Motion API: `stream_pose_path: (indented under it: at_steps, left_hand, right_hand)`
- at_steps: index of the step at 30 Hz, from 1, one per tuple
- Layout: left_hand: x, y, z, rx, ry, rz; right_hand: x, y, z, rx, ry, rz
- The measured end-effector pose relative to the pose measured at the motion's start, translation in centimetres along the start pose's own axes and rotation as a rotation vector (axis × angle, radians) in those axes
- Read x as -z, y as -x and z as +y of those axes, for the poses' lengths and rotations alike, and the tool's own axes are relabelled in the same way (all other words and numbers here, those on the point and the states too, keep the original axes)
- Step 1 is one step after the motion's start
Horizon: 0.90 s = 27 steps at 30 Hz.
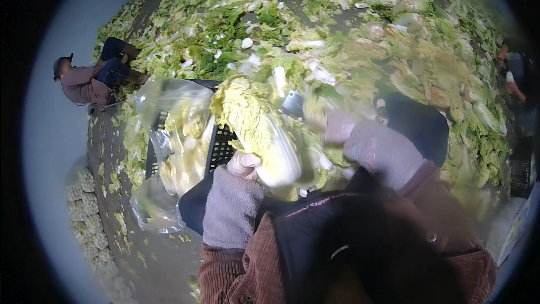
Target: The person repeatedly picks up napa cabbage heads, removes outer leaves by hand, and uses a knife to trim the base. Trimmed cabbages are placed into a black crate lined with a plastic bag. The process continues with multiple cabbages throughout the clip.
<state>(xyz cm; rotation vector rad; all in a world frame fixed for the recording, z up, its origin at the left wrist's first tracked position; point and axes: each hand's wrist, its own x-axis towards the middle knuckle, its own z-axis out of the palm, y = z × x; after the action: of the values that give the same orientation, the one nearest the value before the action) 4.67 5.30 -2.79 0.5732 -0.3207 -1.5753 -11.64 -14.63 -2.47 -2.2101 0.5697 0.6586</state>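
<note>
My left hand (244, 164), in a pale glove, grips a head of napa cabbage (270, 143) near its white base, its leafy end pointing up and left. My right hand (337, 126), gloved and blurred, is to the right of the cabbage. It is closed around what looks like the handle of a cleaver-like knife; the broad metal blade (292, 103) shows between the hand and the cabbage. Left of the cabbage stands a black plastic crate (220, 147) lined with a clear plastic bag (162, 143) that holds more cabbages.
Cut leaves and stem pieces (219, 29) cover much of the ground ahead. Several whole cabbages (409, 21) lie at the upper right. A person (86, 84) crouches at the left, another (517, 76) at the right edge. A pile of pale vegetables (86, 215) is at the lower left.
</note>
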Motion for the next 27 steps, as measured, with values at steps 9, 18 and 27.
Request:
stream_pose_path:
  at_steps: [9, 18, 27]
  left_hand:
    - [-1.3, -3.1, -1.8, -0.214, -0.58, 0.367]
    - [-2.8, -5.7, -2.0, -0.35, -0.893, 0.476]
    - [-0.8, -6.7, -4.3, -0.436, -0.666, 0.504]
  right_hand:
    - [-4.9, -1.9, -1.4, 0.681, -1.226, 0.27]
    - [-3.1, -0.1, -0.5, 0.196, -0.852, 0.498]
    - [-3.5, -0.1, 0.0, 0.248, -0.732, 0.649]
